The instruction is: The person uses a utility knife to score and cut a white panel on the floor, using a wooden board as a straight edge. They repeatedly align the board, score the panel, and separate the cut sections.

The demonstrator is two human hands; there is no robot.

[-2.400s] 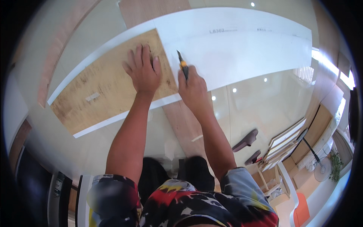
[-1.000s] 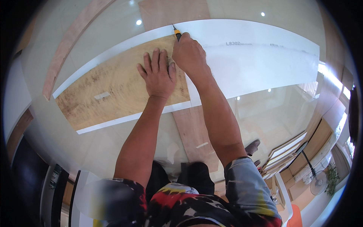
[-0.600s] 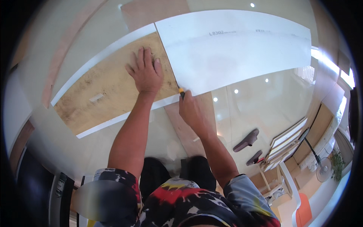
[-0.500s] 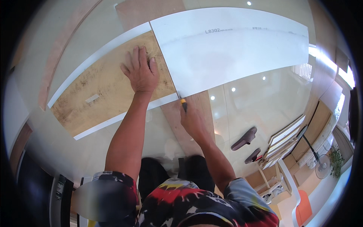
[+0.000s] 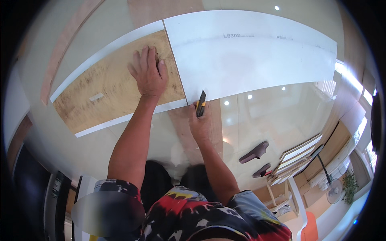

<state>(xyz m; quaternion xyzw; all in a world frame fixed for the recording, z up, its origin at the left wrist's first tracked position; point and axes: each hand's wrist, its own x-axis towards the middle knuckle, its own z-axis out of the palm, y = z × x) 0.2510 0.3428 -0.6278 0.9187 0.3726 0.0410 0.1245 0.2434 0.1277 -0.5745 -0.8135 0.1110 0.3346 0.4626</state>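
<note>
My left hand [image 5: 150,74] lies with fingers spread on a stained yellow-brown board [image 5: 96,86], which rests on a long white sheet [image 5: 257,56]. A thin dark line crosses the sheet along the brown board's right edge. My right hand [image 5: 199,124] grips a black-and-yellow utility knife [image 5: 201,103] just right of that line at the sheet's near edge, its blade angled up and forward. A wooden board [image 5: 181,132] runs beneath the sheet toward me.
A long wood strip [image 5: 52,78] lies left on the tiled floor [image 5: 273,112]. A pair of slippers [image 5: 253,152] sits right, beside wooden slatted pieces [image 5: 293,156]. Farther right are a standing fan [image 5: 333,190], a plant [image 5: 348,184] and an orange item [image 5: 309,227].
My right hand has come down along the brown board's edge from the far side to the near edge, and the knife now angles away from the line. My left hand stays on the board.
</note>
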